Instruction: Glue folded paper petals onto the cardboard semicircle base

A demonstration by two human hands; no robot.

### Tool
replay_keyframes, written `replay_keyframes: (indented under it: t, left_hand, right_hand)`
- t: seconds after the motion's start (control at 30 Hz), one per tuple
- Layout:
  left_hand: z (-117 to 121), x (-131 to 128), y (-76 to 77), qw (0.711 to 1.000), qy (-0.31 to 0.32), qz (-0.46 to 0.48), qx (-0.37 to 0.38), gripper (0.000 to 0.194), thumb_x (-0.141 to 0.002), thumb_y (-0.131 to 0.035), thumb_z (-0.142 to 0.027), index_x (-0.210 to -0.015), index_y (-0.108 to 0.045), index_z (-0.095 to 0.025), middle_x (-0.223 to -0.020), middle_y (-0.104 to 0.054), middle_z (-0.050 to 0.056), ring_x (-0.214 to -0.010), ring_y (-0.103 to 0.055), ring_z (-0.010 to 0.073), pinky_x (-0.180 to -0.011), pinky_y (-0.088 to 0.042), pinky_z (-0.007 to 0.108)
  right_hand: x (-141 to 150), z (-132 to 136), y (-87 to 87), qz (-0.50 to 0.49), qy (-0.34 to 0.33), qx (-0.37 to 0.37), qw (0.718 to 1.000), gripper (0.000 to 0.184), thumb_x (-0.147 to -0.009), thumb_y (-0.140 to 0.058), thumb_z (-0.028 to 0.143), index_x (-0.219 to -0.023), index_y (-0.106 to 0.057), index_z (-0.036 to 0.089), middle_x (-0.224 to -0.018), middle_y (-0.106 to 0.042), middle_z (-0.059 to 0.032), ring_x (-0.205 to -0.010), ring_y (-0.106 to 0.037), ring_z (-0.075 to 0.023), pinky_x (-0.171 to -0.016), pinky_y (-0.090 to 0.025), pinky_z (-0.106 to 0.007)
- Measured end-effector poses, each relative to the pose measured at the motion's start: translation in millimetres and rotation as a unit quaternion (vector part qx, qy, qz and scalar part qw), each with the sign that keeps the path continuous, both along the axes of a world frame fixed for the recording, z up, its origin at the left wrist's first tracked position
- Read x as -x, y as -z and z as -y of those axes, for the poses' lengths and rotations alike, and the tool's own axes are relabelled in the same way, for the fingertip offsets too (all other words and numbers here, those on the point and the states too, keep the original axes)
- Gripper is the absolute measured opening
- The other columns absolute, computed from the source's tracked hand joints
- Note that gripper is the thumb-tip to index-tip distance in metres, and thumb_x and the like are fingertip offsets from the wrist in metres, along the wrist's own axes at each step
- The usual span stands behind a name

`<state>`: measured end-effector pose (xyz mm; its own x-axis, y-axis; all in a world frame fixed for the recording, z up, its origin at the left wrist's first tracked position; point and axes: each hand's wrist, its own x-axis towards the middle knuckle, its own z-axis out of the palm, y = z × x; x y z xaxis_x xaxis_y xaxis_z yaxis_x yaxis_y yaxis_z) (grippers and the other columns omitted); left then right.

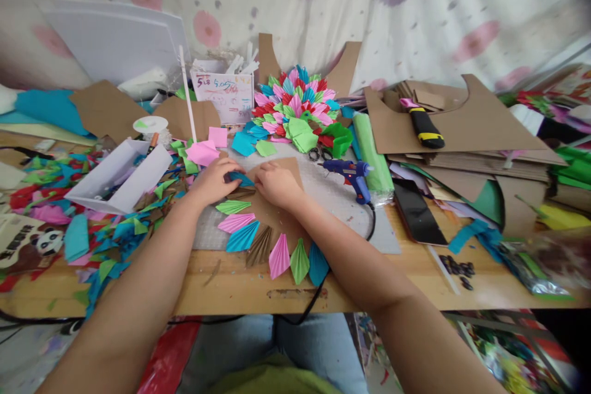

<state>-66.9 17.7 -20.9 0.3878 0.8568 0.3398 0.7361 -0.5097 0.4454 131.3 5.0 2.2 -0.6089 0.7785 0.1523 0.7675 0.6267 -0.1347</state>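
A brown cardboard piece (277,215) lies on the grey mat, fringed along its left and near edges with fan-folded paper petals in pink (279,257), green (300,261), blue (243,236) and brown (260,247). At its upper left is another blue paper petal (241,179). My left hand (215,180) pinches the outer end of that petal between thumb and fingers. Curled fingers of my right hand (277,184) press at its inner end, over the cardboard; their tips are partly hidden. A blue glue gun (347,173) rests to the right of my right hand.
Behind stands a colourful paper-petal piece (298,98) beside a white box (224,95) of glue sticks. Paper scraps (124,237) and a white tray (120,178) crowd the left. A phone (418,212), green roll (372,151), cutter (425,127) and stacked cardboard (480,117) are right.
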Motion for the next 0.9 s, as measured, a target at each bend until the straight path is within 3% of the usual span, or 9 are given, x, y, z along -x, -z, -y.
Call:
replay_keyframes:
  t: [0.17, 0.33, 0.9]
  left_hand:
    - [-0.1, -0.9, -1.4, 0.999, -0.033, 0.009, -0.007, 0.02, -0.075, -0.053, -0.028, -0.089, -0.064, -0.02, -0.095, -0.062, 0.005, -0.097, -0.054, 0.0207, -0.091, -0.043, 0.037]
    - [1.2, -2.3, -1.0, 1.0, -0.007, -0.009, -0.004, 0.02, -0.074, -0.054, -0.029, -0.088, -0.064, -0.02, -0.095, -0.062, 0.004, -0.095, -0.055, 0.02, -0.089, -0.044, 0.035]
    - [3.9, -6.1, -4.3, 1.0, -0.013, -0.006, 0.01, 0.02, -0.072, -0.054, -0.03, -0.085, -0.064, -0.02, -0.093, -0.063, 0.004, -0.092, -0.056, 0.02, -0.088, -0.045, 0.035]
  right_hand:
    - [-0.4, 0.2, -1.7, -0.001, 0.003, 0.001, 1.0, 0.021, -0.086, -0.046, 0.019, -0.094, -0.065, 0.013, -0.098, -0.062, -0.012, -0.099, -0.053, -0.0237, -0.077, -0.044, -0.03]
    - [-0.8, -1.0, -2.7, -0.014, 0.01, 0.025, 1.0, 0.018, -0.085, -0.049, 0.019, -0.091, -0.065, 0.015, -0.1, -0.062, -0.011, -0.1, -0.053, -0.022, -0.079, -0.043, -0.029]
    - [-4.4, -5.4, 2.8, -0.081, 0.009, 0.044, 0.996, 0.013, -0.08, -0.054, 0.02, -0.086, -0.066, 0.017, -0.095, -0.063, -0.0066, -0.095, -0.054, -0.0186, -0.079, -0.041, -0.026]
